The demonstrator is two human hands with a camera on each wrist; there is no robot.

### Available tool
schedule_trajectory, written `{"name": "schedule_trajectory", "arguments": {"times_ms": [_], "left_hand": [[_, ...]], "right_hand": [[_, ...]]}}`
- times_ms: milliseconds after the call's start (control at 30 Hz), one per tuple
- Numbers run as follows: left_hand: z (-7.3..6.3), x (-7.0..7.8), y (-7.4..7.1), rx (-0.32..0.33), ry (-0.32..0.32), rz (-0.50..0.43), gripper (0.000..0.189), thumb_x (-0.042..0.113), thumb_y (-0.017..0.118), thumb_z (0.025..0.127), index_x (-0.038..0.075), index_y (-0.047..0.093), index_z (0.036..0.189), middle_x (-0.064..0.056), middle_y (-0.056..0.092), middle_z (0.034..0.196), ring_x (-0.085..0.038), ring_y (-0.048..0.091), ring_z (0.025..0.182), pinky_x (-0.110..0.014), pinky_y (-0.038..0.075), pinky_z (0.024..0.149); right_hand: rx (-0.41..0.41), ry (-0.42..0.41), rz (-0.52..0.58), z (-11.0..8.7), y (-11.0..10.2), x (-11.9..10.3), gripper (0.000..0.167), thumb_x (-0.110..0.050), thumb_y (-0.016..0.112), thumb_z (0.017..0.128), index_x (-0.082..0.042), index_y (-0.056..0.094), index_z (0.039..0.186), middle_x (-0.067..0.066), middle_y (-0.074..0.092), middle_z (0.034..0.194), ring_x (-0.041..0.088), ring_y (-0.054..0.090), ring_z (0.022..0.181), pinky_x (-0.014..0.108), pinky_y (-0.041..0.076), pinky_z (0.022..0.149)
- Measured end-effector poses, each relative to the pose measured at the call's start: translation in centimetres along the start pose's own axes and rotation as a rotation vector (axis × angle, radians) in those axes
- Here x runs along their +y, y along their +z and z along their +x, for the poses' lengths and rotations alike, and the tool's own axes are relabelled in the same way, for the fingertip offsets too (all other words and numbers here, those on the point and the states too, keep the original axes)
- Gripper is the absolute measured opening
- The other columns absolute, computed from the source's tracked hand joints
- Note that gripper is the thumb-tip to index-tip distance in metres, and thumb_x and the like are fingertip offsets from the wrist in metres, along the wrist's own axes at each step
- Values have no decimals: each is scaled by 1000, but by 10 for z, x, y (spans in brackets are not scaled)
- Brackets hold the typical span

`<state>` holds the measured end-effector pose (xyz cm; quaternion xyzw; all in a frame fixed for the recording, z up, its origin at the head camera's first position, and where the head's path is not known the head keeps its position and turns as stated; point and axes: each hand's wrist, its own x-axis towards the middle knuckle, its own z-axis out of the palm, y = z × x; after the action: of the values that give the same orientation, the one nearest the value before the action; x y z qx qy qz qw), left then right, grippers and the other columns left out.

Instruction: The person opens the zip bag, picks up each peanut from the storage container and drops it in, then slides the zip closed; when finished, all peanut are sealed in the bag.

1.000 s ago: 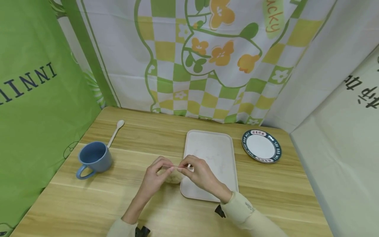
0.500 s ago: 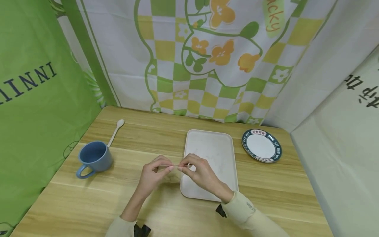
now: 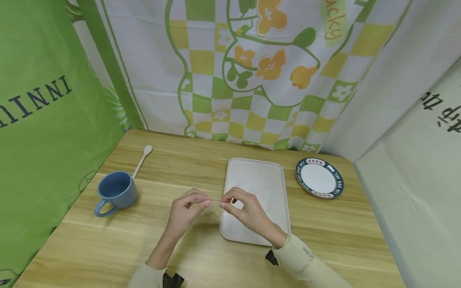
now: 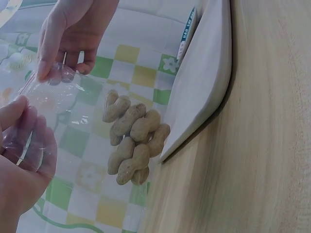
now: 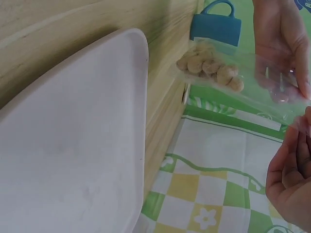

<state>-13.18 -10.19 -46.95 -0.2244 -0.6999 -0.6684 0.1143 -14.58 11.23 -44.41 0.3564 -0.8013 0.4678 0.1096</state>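
My left hand [image 3: 183, 214] and right hand [image 3: 249, 207] pinch the top edge of a clear zip bag [image 4: 68, 104] between thumbs and fingers, a short way apart. A thin reddish line runs along that edge. Unshelled peanuts [image 4: 133, 138], several of them, lie bunched in the bottom of the bag, which hangs over the table beside the tray's left edge. From the right wrist, the same peanuts [image 5: 211, 68] show through the plastic film. In the head view the bag below the fingers is faint and partly hidden by the hands.
A pale rectangular tray [image 3: 259, 176] lies under and behind my right hand. A dark-rimmed plate [image 3: 319, 178] sits at the back right. At the left stand a blue mug [image 3: 124, 196] and, behind it, a white spoon [image 3: 142, 161]. Printed cloths surround the wooden table [image 3: 201, 260].
The fingertips of my two hands have drawn slightly apart along the bag's top edge. The peanuts show less in the head view than before. Tray, plate, mug and spoon stay put.
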Motion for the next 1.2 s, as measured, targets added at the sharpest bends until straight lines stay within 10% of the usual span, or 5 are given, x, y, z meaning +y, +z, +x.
{"name": "schedule_trajectory", "arguments": {"times_ms": [667,1200], "left_hand": [[1,2,-9,-15,-41,-44,13,-3,59,92,-8,70,96,-15,65,93,-17,62,88,-25,53,81],[2,0,-7,-14,-83,-43,14,2,63,91,-9,70,97,-12,65,90,-16,60,85,-23,53,75]], "right_hand": [[151,87,30,6,-21,-30,12,4,79,73,-3,70,74,5,68,72,15,60,67,39,51,62],[120,181,57,2,-24,-29,7,1,76,78,-2,70,77,6,68,75,15,60,70,40,53,66]]}}
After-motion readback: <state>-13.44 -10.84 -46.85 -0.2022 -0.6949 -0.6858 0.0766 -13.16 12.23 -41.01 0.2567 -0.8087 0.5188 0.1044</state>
